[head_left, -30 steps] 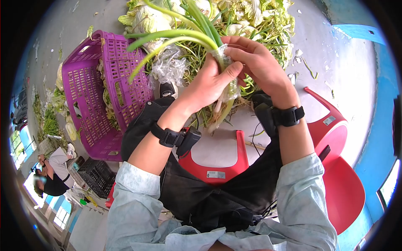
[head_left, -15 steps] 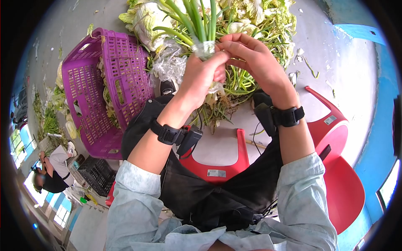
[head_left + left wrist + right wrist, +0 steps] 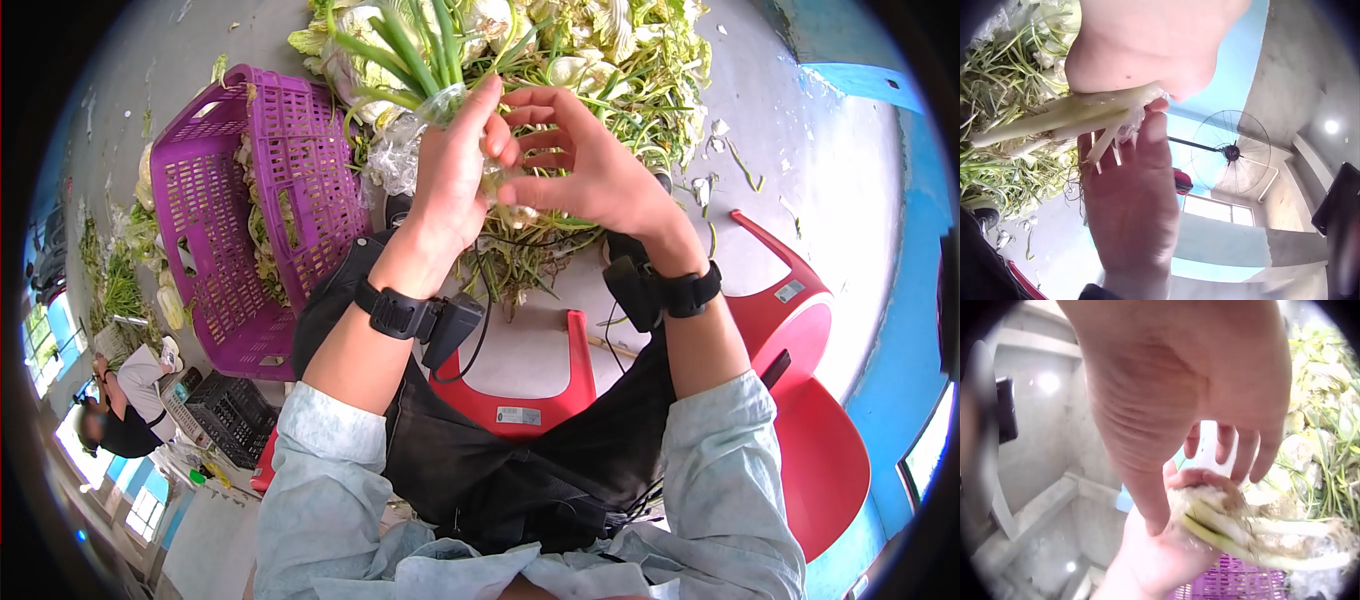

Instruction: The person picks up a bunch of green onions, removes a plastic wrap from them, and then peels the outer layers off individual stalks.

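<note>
A bunch of green onions point(image 3: 440, 50) with clear plastic film point(image 3: 440, 103) around its middle is gripped in my left hand point(image 3: 445, 180). Green leaves stick out above the thumb. In the left wrist view the white stems point(image 3: 1029, 128) and stringy roots point away below the hand. My right hand point(image 3: 600, 185) is beside it, fingers spread and slightly bent, facing the bunch. Seen from the right wrist, its thumb point(image 3: 1155, 509) lies close to the left palm and the stems point(image 3: 1229, 531).
Cabbages and loose green onions form a heap point(image 3: 620, 90) on the floor ahead. A tilted purple basket point(image 3: 310, 180) stands at left, with crumpled plastic film point(image 3: 395, 155) beside it. Red stools point(image 3: 820, 450) are below and at right. Another person point(image 3: 120, 420) is far left, near a black crate point(image 3: 230, 420).
The bunch has moved left and turned more upright, its roots tucking behind my hands. My left hand has shifted left with it; my right hand has come off the film and spread its fingers.
</note>
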The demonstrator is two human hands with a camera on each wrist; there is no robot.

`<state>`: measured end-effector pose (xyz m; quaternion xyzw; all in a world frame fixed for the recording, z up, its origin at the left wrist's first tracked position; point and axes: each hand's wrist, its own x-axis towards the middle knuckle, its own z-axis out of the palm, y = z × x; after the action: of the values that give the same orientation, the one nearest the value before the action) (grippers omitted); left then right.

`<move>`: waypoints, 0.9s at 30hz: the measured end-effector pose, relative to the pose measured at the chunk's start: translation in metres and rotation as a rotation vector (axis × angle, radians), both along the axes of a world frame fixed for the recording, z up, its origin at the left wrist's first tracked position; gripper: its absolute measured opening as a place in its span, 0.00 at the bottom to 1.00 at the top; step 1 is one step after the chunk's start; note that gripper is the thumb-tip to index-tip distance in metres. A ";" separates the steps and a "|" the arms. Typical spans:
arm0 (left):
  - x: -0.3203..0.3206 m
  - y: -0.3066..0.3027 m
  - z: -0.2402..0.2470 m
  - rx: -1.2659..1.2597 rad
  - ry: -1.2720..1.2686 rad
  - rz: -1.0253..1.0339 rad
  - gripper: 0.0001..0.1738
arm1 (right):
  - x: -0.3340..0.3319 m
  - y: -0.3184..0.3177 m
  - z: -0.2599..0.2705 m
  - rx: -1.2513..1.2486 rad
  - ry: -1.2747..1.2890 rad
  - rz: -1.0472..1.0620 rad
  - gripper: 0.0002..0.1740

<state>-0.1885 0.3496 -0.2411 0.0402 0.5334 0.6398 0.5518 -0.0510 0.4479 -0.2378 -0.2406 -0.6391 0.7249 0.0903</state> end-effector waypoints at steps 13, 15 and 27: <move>-0.002 0.003 -0.004 0.033 -0.093 0.152 0.25 | -0.006 -0.009 0.005 0.685 0.007 -0.031 0.09; -0.005 0.003 -0.010 0.051 -0.072 0.149 0.24 | -0.007 -0.013 0.002 0.450 -0.028 -0.096 0.10; -0.003 0.001 0.003 0.169 -0.016 -0.105 0.22 | 0.000 0.005 -0.004 -0.264 -0.090 0.007 0.10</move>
<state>-0.1916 0.3504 -0.2385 0.1095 0.4700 0.6530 0.5837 -0.0509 0.4532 -0.2422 -0.2806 -0.5423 0.7915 0.0267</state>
